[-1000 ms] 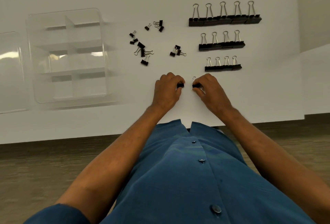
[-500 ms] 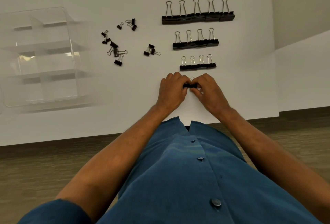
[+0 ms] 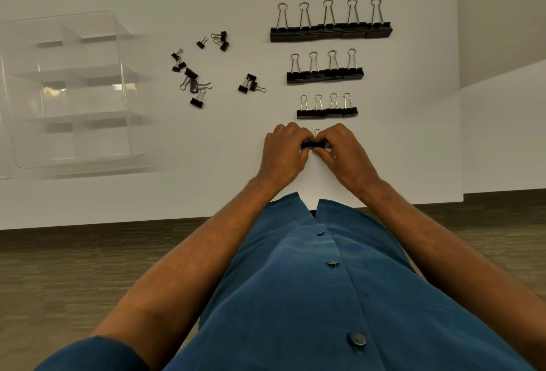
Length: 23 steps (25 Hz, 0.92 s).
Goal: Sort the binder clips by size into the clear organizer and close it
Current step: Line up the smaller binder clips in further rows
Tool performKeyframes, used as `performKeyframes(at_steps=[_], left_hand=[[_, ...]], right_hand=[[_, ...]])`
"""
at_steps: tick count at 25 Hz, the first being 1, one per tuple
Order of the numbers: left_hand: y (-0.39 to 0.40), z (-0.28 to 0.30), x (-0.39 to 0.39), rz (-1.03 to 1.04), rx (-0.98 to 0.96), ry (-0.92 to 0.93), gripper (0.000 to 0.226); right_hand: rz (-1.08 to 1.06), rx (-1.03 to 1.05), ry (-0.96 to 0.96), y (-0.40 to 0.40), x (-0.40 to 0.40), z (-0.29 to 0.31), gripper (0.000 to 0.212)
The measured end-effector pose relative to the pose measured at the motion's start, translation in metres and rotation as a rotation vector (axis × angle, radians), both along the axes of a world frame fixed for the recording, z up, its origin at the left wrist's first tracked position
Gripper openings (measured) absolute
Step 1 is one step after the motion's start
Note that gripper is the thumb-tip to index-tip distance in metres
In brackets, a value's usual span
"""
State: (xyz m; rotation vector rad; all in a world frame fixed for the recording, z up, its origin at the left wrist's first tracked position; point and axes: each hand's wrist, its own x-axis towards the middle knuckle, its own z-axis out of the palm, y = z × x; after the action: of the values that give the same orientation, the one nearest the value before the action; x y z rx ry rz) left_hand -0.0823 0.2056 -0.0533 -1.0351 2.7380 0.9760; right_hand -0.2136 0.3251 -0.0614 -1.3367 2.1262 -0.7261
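No readable text, label, brand, number or sign anywhere.

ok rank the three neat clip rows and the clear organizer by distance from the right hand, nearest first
From the right hand:
1. Row of four smallest clips, just beyond the knuckles.
2. Middle row of four, farther back.
3. Row of five large clips, at the back.
4. Clear organizer, far left.
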Motion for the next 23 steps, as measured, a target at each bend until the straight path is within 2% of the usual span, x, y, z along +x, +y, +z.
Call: performKeyframes(at_steps=[8, 13, 16, 20, 23], left_hand=[[-0.002, -0.002, 0.003, -0.022, 0.011, 0.036, 0.030], [-0.020, 0.000, 0.018, 0.033, 0.144, 0.206, 0.034], [-0.053, 0.003, 0.040, 0.180, 0.016, 0.236, 0.029], [-0.103, 0.007, 0.084, 0.408, -0.174, 0.175, 0.033], [-0.129, 0.004, 0.110, 0.381, -0.273, 0.040, 0.040]], right_hand=[[-0.033, -0.008, -0.046, 0.000, 0.004, 0.002, 0.027], [-0.151, -0.064, -0.023, -0.011, 0.014, 0.020, 0.033], [-0.101, -0.049, -0.120, -0.043, 0.025, 0.039, 0.052], [0.026, -0.032, -0.256, -0.099, 0.048, 0.066, 0.076], [0.094, -0.089, -0.247, -0.136, 0.069, 0.079, 0.082]])
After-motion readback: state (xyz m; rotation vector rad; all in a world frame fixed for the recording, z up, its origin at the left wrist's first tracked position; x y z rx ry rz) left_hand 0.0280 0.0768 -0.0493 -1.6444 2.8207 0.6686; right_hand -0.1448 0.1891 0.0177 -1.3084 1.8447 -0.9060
